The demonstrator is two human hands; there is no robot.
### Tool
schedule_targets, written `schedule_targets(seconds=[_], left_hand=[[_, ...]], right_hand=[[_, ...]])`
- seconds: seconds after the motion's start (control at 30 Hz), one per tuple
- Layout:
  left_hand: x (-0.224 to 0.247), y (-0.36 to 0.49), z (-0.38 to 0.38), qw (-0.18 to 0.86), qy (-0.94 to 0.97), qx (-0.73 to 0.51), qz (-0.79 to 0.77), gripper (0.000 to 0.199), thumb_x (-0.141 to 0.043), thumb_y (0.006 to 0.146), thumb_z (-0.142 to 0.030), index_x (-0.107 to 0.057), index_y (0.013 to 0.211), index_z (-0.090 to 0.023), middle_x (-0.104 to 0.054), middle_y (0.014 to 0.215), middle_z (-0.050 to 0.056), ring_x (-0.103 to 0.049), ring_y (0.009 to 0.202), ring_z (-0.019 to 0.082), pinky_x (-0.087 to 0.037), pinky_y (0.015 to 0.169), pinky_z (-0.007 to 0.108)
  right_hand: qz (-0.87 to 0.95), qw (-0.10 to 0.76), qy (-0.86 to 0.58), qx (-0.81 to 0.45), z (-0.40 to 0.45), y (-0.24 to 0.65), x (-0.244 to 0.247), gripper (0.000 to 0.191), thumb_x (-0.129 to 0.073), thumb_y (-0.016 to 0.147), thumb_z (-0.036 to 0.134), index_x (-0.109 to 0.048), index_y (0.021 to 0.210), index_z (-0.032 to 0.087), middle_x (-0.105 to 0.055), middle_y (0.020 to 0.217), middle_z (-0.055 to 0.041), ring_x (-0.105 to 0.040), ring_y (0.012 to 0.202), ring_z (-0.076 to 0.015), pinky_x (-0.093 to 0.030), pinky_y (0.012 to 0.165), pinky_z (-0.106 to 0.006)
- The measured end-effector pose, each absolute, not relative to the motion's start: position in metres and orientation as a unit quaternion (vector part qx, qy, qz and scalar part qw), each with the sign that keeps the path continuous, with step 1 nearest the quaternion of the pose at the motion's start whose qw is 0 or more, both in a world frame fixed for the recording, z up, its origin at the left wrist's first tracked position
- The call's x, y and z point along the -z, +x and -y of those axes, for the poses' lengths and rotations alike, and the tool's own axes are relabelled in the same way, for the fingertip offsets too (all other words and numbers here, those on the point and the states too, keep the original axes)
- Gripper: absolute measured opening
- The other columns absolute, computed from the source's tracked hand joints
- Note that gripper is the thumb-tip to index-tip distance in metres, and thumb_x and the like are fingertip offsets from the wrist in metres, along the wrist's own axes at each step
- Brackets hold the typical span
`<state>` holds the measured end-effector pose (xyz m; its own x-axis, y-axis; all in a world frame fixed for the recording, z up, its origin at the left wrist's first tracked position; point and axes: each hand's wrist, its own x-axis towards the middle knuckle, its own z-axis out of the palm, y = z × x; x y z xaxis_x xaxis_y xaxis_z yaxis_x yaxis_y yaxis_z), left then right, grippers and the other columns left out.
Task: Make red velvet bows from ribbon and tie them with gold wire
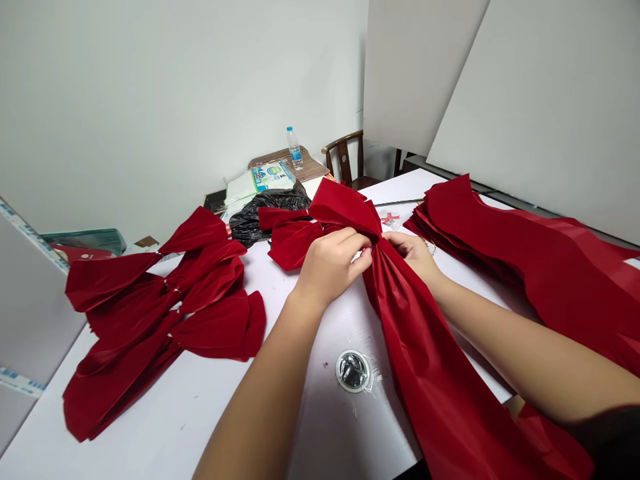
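A long strip of dark red fabric point(415, 347), velvety on one side and smooth on the other, is gathered in the middle between my hands. My left hand point(336, 261) pinches the gather from the left, fingertips pressed together. On the other side, my right hand point(411, 252) grips the same gathered spot, its fingertips partly hidden behind the cloth. A looped end of the fabric rises beyond my hands, and the long tail hangs over the near table edge. Just past my left hand lie red bows point(293, 245).
Several finished red bows point(165, 307) lie on the left of the white table point(220, 407). Flat red fabric strips point(530, 247) are stacked at right. Behind are a black plastic bag point(265, 210), a water bottle point(295, 150) and a wooden chair point(345, 160). A round cable hole point(353, 371) sits in the tabletop.
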<state>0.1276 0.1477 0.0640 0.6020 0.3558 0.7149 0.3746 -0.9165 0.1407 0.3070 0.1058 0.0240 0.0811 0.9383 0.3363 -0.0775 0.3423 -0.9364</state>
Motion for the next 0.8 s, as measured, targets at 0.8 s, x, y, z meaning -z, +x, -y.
schedule_targets(seconds=[0.8], left_hand=[[-0.077,0.136,-0.140,-0.242,-0.804,0.445,0.313,0.013,-0.063,0.091,-0.013,-0.073,0.097,-0.017,-0.076,0.095,0.005,-0.068,0.077,0.014,-0.055,0.072,0.027]], right_hand=[[0.536,0.622,-0.422,-0.384,-0.106,0.318,-0.026,0.039,-0.090,0.067,0.048,-0.072,0.086,0.020,-0.072,0.081,-0.0048,-0.065,0.071,-0.0188,-0.054,0.064,-0.031]])
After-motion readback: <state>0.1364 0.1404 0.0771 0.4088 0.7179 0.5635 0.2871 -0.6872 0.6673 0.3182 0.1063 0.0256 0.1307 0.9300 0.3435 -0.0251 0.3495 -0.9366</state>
